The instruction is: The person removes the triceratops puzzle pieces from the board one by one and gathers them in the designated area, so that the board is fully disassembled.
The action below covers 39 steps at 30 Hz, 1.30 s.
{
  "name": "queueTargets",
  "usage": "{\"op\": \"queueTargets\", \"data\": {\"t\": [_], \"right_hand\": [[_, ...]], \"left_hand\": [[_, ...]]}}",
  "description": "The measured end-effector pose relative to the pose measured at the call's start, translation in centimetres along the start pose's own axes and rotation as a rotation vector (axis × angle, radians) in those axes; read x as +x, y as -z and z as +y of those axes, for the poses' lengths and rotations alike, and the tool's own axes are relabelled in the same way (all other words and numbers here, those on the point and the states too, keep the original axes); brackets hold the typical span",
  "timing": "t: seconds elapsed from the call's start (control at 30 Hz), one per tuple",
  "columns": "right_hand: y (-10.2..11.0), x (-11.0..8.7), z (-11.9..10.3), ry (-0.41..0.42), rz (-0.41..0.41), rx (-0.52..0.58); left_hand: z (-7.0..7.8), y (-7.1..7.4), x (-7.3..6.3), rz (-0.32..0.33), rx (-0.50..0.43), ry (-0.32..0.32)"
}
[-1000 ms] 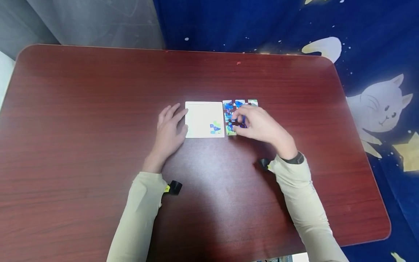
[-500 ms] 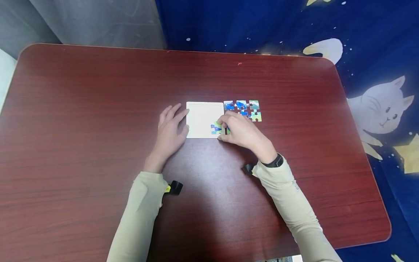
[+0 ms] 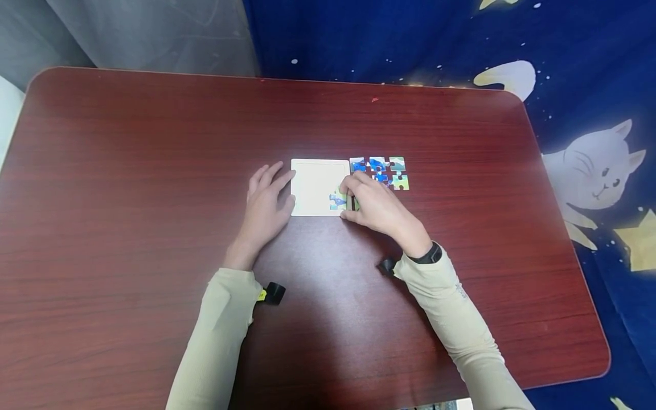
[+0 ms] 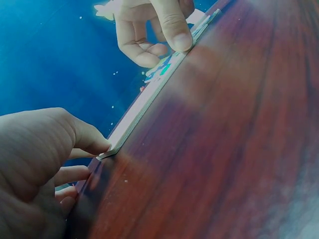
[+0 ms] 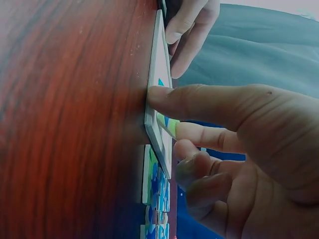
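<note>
A shallow white puzzle tray (image 3: pixel 315 179) lies mid-table, with a blue-and-green jigsaw piece (image 3: pixel 336 200) in its lower right corner. My left hand (image 3: pixel 265 208) rests beside the tray, fingers spread, its thumb and index fingertip touching the left edge. At the lower right corner, my right hand (image 3: pixel 381 205) pinches the jigsaw piece. The right wrist view shows this piece (image 5: pixel 172 126) tilted, the index fingertip at its far side and the thumb over the tray's near rim. The remaining right fingers curl loosely.
Several loose jigsaw pieces (image 3: pixel 378 164) lie in rows along the tray's right side, partly hidden under my right hand. The brown wooden table (image 3: pixel 154 171) extends all around. A blue patterned curtain (image 3: pixel 410 40) hangs behind it.
My right hand has moved left from above the loose pieces to the tray's lower right corner, then stays there. The left hand has kept its place at the left edge.
</note>
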State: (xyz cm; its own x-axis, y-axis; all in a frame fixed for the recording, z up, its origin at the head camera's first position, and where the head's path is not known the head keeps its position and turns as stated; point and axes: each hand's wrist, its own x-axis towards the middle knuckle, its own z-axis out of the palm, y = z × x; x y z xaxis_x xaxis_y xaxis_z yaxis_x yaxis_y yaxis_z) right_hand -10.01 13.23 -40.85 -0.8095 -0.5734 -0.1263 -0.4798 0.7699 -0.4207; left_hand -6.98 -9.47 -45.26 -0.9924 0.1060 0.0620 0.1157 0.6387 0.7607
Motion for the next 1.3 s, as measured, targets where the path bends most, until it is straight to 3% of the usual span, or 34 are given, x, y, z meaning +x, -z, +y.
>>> {"op": "queueTargets", "data": {"t": [0.3, 0.63, 1.0, 1.3], "right_hand": [[-0.2, 0.2, -0.3, 0.029, -0.004, 0.081], [-0.5, 0.0, -0.8, 0.014, -0.012, 0.088], [-1.4, -0.2, -2.1, -0.124, 0.038, -0.136], [-1.9, 0.0, -2.6, -0.17, 0.098, -0.181]], "left_hand": [[-0.1, 0.0, 0.0, 0.021, 0.015, -0.017], [-0.2, -0.1, 0.1, 0.02, 0.032, -0.018], [-0.1, -0.2, 0.1, 0.019, 0.03, -0.021], [-0.1, -0.1, 0.0, 0.013, 0.022, -0.018]]}}
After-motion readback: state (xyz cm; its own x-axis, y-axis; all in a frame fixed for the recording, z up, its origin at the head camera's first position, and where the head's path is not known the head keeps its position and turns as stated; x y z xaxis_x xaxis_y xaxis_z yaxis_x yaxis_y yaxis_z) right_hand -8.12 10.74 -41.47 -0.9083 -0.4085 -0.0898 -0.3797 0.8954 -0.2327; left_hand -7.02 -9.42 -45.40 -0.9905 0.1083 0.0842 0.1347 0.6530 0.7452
